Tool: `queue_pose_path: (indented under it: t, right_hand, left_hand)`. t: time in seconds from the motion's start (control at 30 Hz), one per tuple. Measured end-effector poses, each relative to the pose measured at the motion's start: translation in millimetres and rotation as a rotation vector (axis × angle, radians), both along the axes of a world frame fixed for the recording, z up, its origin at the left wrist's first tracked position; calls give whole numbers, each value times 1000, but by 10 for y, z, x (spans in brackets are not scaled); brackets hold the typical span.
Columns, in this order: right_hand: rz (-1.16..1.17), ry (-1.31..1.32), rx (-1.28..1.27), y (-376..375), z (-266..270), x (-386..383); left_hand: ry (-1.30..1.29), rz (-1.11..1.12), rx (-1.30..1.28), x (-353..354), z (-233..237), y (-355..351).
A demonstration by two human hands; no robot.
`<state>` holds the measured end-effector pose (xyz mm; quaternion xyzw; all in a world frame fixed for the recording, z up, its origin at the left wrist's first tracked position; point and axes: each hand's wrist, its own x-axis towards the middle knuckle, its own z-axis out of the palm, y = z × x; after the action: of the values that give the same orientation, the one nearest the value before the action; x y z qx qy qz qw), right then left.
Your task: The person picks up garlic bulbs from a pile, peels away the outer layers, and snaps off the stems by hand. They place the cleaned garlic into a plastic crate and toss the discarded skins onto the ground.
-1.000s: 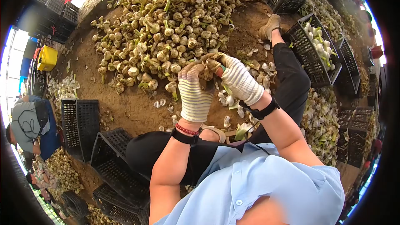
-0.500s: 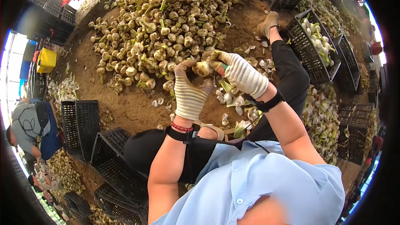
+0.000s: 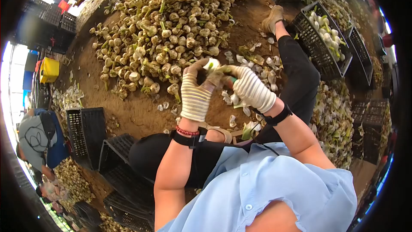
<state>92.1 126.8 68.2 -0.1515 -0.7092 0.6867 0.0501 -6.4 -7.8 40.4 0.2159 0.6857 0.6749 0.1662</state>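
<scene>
My left hand [image 3: 196,92], in a striped glove with soiled fingertips, is closed round a garlic bulb [image 3: 211,64] whose white side faces up. My right hand [image 3: 253,88], gloved as well, is closed just beside it on a small tool with a green and red handle [image 3: 232,80]; its working end is hidden. Brown, blurred stem or skin shows between the two hands. Beyond them lies a large pile of unpeeled garlic [image 3: 171,30] on the soil.
A black crate of white bulbs [image 3: 328,38] stands at the right, past my outstretched leg. Peeled skins [image 3: 262,68] are scattered near my right hand. Black crates [image 3: 88,135] stand at the left, near a crouching person [image 3: 38,137]. A yellow container [image 3: 49,70] is farther back.
The bulb has turned, its white side now upward and nearer my left fingers. Both hands have shifted slightly, and the stem area between them is blurred.
</scene>
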Motion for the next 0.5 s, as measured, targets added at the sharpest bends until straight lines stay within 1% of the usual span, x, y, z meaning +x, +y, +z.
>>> queue_pose_path:
  t: [0.03, 0.07, 0.1, 0.13, 0.17, 0.2, 0.23, 0.27, 0.3, 0.33, 0.37, 0.4, 0.43, 0.47, 0.5]
  right_hand:
    - [37, -2, 88, -37, 33, 26]
    - [24, 56, 311, -66, -100, -2]
    - [27, 54, 308, -6, -168, 42]
    - [64, -44, 120, 69, -212, 81]
    - [101, -140, -69, 125, -150, 87]
    - [81, -96, -175, 193, -74, 94]
    - [41, -213, -301, 296, -125, 125]
    - [42, -136, -194, 369, -164, 115]
    - [41, -60, -87, 412, -201, 95]
    - [33, -51, 1, 454, -216, 105]
    - [33, -54, 0, 501, -244, 99]
    - [-56, -89, 48, 575, -294, 112]
    - [-143, -122, 97, 641, -352, 124]
    - [-207, -158, -64, 696, -465, 126]
    - [-122, -275, 208, 769, -443, 111]
  left_hand:
    - [59, -5, -70, 15, -85, -3]
    - [-171, 33, 20, -12, -117, -10]
    - [-401, 76, 112, -67, -148, -36]
    - [-582, 111, 178, -125, -220, -97]
    - [-572, 112, 226, -127, -213, -116]
    - [-466, 85, 226, -109, -193, -115]
    - [-361, 56, 226, -70, -179, -109]
    - [-361, 61, 172, -29, -175, -112]
    - [-280, 100, 131, 8, -161, -89]
    - [-340, 170, 207, -2, -193, -88]
    - [-400, 239, 284, -26, -236, -73]
    - [-347, 344, 129, -144, -198, -99]
    - [-577, 403, 204, -238, -139, -193]
    - [-592, 363, 271, -304, -157, -251]
    - [-606, 323, 338, -344, -203, -295]
